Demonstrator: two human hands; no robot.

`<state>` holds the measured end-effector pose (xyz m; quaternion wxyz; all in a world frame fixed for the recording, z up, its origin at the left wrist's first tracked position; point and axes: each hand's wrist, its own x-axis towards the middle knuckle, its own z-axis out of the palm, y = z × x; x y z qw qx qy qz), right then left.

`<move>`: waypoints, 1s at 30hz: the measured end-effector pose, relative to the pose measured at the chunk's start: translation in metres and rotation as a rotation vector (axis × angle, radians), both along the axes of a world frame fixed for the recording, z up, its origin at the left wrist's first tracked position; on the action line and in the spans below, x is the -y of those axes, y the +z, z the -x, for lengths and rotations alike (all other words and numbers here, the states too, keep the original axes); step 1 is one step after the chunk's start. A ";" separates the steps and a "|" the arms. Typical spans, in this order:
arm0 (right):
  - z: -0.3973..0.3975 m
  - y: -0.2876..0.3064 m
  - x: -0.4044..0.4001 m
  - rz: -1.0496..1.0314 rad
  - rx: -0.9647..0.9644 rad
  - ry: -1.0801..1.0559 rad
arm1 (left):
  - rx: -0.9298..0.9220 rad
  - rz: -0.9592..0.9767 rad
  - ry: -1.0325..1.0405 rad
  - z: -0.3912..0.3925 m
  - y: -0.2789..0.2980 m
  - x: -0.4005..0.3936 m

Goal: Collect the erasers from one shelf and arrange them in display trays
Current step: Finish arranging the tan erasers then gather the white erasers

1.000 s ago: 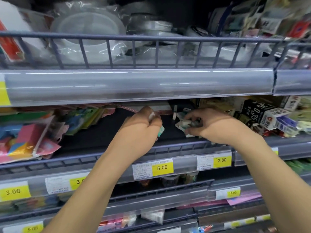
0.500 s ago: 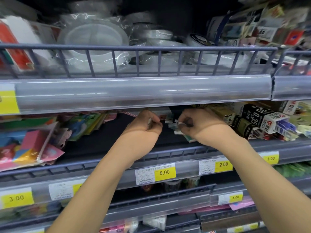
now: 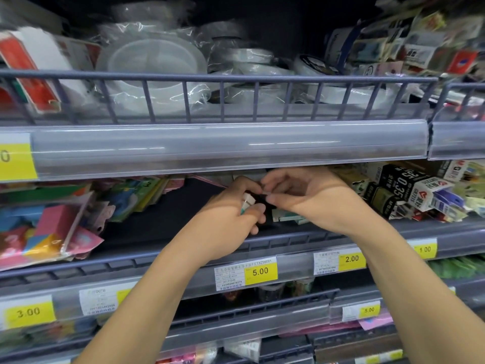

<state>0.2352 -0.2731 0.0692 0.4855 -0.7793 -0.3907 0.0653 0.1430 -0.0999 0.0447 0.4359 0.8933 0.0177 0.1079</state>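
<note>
Head view puts the small white-and-green erasers point(image 3: 248, 203) at the centre of the grey metal middle shelf point(image 3: 168, 232), clutched in the left hand point(image 3: 231, 216), whose fingers point(image 3: 258, 208) are curled tightly around them. Just to the right, more small green-and-white eraser packs point(image 3: 286, 218) lie on the dark shelf floor, partly under the right hand point(image 3: 307, 198). That hand's thumb and forefinger are pinched together on a small pale piece point(image 3: 267, 193), too small and blurred to identify; its other fingers are bent loosely. The two hands nearly touch.

Left of the hands, well apart, a heap of colourful plastic-wrapped packets point(image 3: 49, 227) leans toward the shelf front. Right of the hands, black and white cardboard boxes marked 0.35 point(image 3: 404, 185) lie jumbled, close to the right wrist. The translucent grey price rail point(image 3: 231, 145) of the upper shelf overhangs the hands and hides the back of the middle shelf, so how many erasers remain there cannot be seen. Above that rail, behind a grey wire fence point(image 3: 223, 98), sit clear plastic-wrapped white plates point(image 3: 154, 67). Below the hands, yellow price labels point(image 3: 259, 271) read 5.00 and 2.00; the lower shelves are blurred and cut off by the forearms.
</note>
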 end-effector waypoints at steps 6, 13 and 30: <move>-0.023 0.002 0.011 0.815 0.324 -0.102 | 0.014 0.015 0.044 0.003 0.001 -0.001; -0.003 0.000 0.009 0.087 0.006 -0.101 | -0.020 0.088 0.149 0.004 0.005 0.002; -0.015 0.001 0.026 0.512 0.314 -0.303 | -0.003 0.335 0.156 -0.005 -0.006 -0.007</move>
